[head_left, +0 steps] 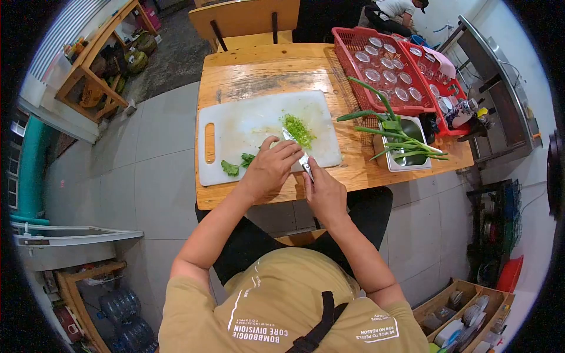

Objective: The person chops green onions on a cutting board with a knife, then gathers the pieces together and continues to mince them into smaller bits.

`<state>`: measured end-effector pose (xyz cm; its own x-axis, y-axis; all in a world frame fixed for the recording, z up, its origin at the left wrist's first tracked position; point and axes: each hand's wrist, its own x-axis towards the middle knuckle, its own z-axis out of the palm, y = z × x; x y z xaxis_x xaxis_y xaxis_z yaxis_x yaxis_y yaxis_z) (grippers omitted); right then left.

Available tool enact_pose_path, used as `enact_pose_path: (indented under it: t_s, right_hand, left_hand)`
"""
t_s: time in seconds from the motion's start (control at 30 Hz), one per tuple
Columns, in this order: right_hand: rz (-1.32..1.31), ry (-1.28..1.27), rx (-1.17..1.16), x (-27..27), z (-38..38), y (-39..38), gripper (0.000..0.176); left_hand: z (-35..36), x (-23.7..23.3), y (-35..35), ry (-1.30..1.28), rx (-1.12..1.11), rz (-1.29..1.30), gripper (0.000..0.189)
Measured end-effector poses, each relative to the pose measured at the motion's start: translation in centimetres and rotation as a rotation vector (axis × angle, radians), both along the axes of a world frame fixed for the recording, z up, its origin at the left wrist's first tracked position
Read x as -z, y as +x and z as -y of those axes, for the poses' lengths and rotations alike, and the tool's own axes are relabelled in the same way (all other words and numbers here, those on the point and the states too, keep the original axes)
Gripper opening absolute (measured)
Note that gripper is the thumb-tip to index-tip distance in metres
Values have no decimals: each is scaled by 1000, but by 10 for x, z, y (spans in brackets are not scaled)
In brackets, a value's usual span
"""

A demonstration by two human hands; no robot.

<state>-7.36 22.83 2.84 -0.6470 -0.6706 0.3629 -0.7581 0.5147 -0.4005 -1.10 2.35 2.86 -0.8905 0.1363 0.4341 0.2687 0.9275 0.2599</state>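
Note:
My right hand (325,191) is closed around the handle of a kitchen knife (304,160). The blade slants up and left over a white cutting board (235,126), beside a small heap of finely chopped greens (299,130). Close to the blade, my left hand (271,167) has its fingers curled down on the board. Leafy green herbs (247,159) stick out at its left side, and the part under the fingers is hidden. Another leaf (230,169) lies nearer the board's front edge.
Long green onions (406,141) lie across a metal container (412,160) at the right of the wooden table (247,73). Behind it, red baskets (353,44) hold several upturned glasses (388,76). A chair (247,23) stands at the far side. Another person (394,12) crouches at the back right.

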Motion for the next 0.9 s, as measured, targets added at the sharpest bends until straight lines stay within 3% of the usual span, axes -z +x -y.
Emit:
enact_pose_path:
  t_s: [0.4, 0.5, 0.67, 0.9]
  right_hand:
    - [69, 36, 49, -5, -10, 2, 40]
    - [190, -68, 74, -4, -14, 0, 38]
    - [523, -90, 119, -10, -16, -3, 35]
    - [695, -138, 135, -3, -18, -3, 37]
  left_hand:
    - [41, 18, -29, -109, -144, -21, 41]
    - [46, 13, -30, 78, -184, -68, 37]
    - [49, -10, -25, 377, -234, 125, 14]
    - [66, -6, 2, 118, -263, -81, 9]
